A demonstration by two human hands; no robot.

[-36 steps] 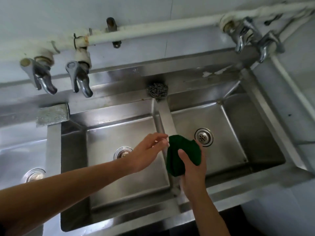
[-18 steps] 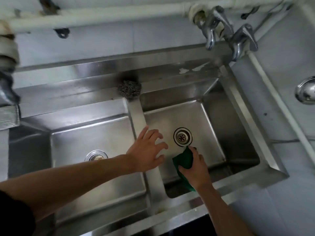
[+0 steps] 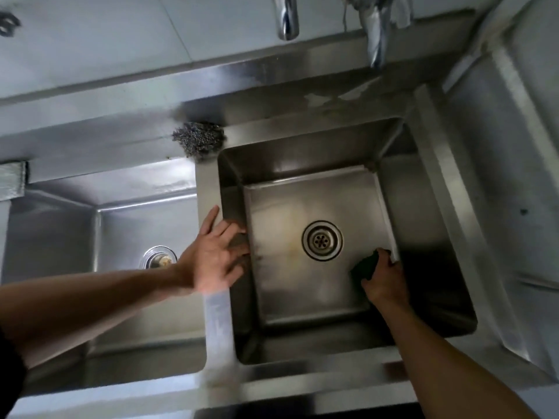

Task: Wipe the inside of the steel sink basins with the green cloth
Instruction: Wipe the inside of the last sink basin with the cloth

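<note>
Two hands at a double stainless-steel sink (image 3: 302, 95), with the cloth down in its right-hand basin.

The deep, square right basin (image 3: 302, 152) has most of its floor bare to the left of and behind the wiping hand, while the shallower left basin (image 3: 121, 189) lies beyond the flat steel divider strip (image 3: 207, 189). The left hand (image 3: 211, 258) lies flat and released on that divider, fingers spread, their tips over the edge into the right basin. The right hand (image 3: 384, 279) is clenched around the crumpled dark green cloth (image 3: 366, 264), pressing it on the basin floor hard against the right wall, just right of the round perforated steel drain (image 3: 322, 240). A grey wire-wool scourer (image 3: 198, 140) sits on the back ledge at the head of the divider.
</note>
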